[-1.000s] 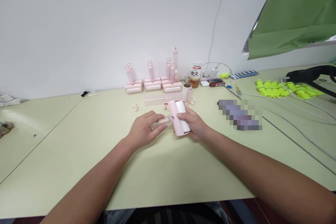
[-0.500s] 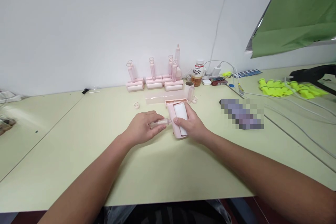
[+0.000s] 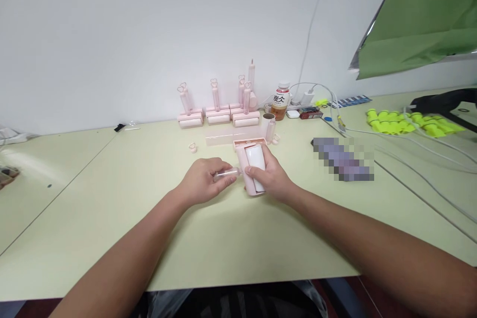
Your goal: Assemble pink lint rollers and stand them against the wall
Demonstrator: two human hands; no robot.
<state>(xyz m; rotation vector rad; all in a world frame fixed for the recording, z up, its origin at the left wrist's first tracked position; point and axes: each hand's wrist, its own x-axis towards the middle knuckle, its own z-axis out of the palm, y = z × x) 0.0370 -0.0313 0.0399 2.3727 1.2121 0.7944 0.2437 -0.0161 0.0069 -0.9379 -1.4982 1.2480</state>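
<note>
In the middle of the head view, my right hand (image 3: 274,174) grips a pink lint roller head (image 3: 244,171) with a white paper roll (image 3: 256,161) in it, thumb across the front. My left hand (image 3: 203,181) pinches a clear lint roller handle (image 3: 225,174) between thumb and fingers. The handle's tip meets the side of the pink head; whether it is seated there I cannot tell. Just behind lies an open pink cover (image 3: 238,143), partly hidden by the head. A small pink heart-shaped ring (image 3: 193,148) rests farther left on the table.
Several pink lint rollers (image 3: 190,119) with upright handles line the wall. Near them stand a cardboard-cored roll (image 3: 267,121), another clear handle (image 3: 271,131) and a brown bottle (image 3: 280,102). To the right are a blurred-out flat object (image 3: 341,159), cables and yellow-green pieces (image 3: 391,124).
Both hands keep their hold, and the handle stays against the roller head with hardly any movement. The whole view has shifted slightly.
</note>
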